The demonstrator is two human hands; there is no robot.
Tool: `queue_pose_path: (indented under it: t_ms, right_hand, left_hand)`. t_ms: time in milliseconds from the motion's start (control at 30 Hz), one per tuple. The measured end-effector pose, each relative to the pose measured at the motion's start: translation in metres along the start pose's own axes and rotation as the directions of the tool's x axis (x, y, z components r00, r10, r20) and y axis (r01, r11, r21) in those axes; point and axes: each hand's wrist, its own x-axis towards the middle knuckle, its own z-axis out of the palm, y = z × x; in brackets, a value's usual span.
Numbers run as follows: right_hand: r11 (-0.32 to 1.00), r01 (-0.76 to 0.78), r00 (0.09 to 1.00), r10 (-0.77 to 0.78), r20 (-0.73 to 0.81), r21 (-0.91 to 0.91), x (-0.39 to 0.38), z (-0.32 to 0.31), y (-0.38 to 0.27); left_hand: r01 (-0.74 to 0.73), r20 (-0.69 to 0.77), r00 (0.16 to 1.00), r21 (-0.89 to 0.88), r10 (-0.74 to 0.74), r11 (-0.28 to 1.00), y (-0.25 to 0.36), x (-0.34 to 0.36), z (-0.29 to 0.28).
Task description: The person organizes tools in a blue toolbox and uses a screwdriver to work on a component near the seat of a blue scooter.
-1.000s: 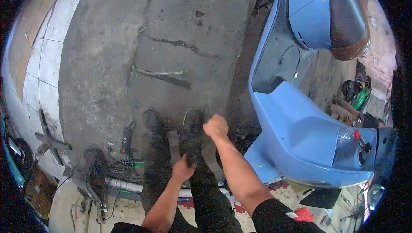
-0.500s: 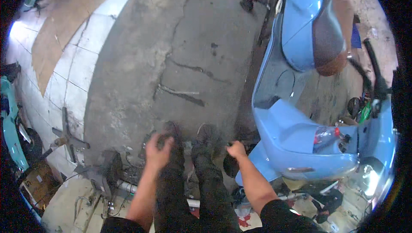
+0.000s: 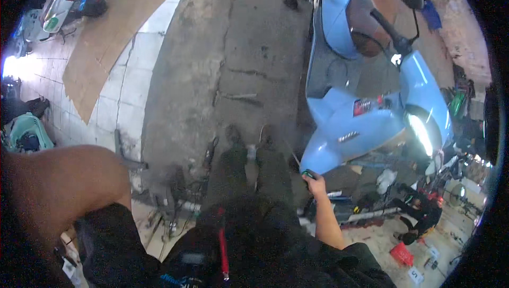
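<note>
A green-handled screwdriver (image 3: 306, 173) is gripped closed in the right hand (image 3: 316, 184), tip toward the blue scooter (image 3: 366, 123) just ahead, likely being brought to its lower panel; left hand's grip not visible.

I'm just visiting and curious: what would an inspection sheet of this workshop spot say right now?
Surface: cracked grey concrete floor, pale tiles at the left, a brown board lying across them.
Job's things: right hand grips a small dark-and-green tool handle beside the blue scooter.
Clutter: metal parts and tools by the feet; red bits at lower right.
Hands: right hand closed on the handle; left hand out of view, only the upper arm shows.
Cables: dark wires near the left foot.
Surroundings: another scooter at upper left.
</note>
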Motion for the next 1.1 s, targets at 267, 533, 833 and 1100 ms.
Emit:
queue_pose_path:
  t_ms: [267, 533, 833, 1100]
  right_hand:
    - [0.969, 0.077, 0.977, -0.119, -0.175, -0.233, -0.018, -0.011, 0.207]
    - [0.999, 0.033, 0.987, -0.032, -0.159, 0.005, 0.068, -0.100, 0.051]
    - [0.891, -0.208, 0.960, 0.266, -0.092, 0.402, -0.016, -0.167, 0.304]
    - [0.337, 0.061, 0.947, 0.278, -0.161, 0.939, -0.223, -0.295, 0.312]
  left_hand:
    - [0.172, 0.203, 0.970, -0.165, -0.137, 0.971, 0.000, 0.015, 0.065]
    - [0.324, 0.305, 0.928, -0.373, -0.214, 0.869, 0.111, 0.017, 0.134]
    - [0.326, 0.397, 0.899, -0.324, -0.185, 0.888, 0.254, 0.059, 0.230]
    - [0.452, 0.622, 0.777, -0.442, -0.099, 0.775, 0.423, 0.019, 0.358]
